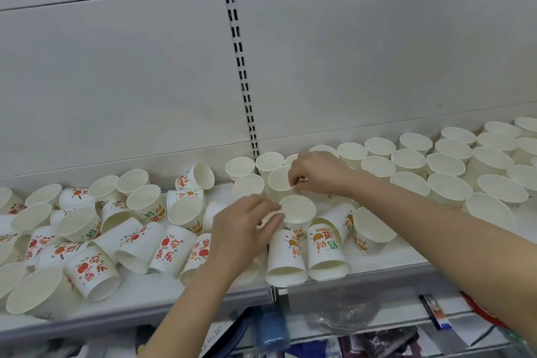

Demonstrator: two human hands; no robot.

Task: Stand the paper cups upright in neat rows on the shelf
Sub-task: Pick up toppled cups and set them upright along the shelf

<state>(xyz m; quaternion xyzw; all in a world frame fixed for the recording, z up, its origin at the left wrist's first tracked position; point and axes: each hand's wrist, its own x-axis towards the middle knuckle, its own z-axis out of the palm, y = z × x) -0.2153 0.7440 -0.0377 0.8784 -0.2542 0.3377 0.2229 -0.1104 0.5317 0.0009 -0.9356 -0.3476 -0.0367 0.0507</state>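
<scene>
Mid-shelf, the left hand point(247, 222) grips an upright paper cup point(297, 209) while the right hand point(316, 173) pinches another cup's rim point(280, 180); set both squarely, rims touching the finished rows point(436, 166).

A pale grey panelled back wall point(116, 73) rises behind the shelving, split by a white slotted upright rail point(239, 55). Light falls evenly and softly.

Behind the display you face pale grey back panels point(116, 81) split by a slotted upright rail point(241, 67). Below, you see a blue bottle point(271, 328), crumpled clear plastic wrap point(343, 318) and a red-rimmed package point(482, 311).
</scene>
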